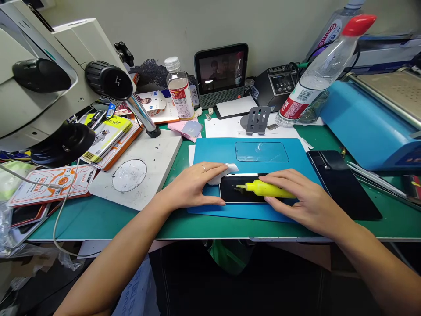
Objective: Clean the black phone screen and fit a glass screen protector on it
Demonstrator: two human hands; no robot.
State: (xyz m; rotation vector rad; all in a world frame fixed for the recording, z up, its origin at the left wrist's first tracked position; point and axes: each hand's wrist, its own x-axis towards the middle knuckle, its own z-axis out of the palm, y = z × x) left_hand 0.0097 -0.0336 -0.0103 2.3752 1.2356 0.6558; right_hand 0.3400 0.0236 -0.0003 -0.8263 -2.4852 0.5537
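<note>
A dark phone screen (226, 191) lies lengthwise on the blue mat (213, 151). My left hand (194, 186) is at its left end, the thumb touching the near edge. A crumpled white tissue (217, 177) is tucked under and between that hand's fingers. In my right hand (301, 197) is a yellow squeeze bottle (268, 188) with a thin needle tip. It lies almost level, gripped between thumb and fingers, and its tip points left just over the dark screen. My right hand covers the screen's right end.
A microscope (62, 87) on a white base (148, 166) stands at left. Behind the mat are a small bottle (180, 92), a display (221, 70) and a grey phone stand (258, 120). A red-capped bottle (309, 83), a black phone (344, 184) and a blue machine (371, 125) occupy the right.
</note>
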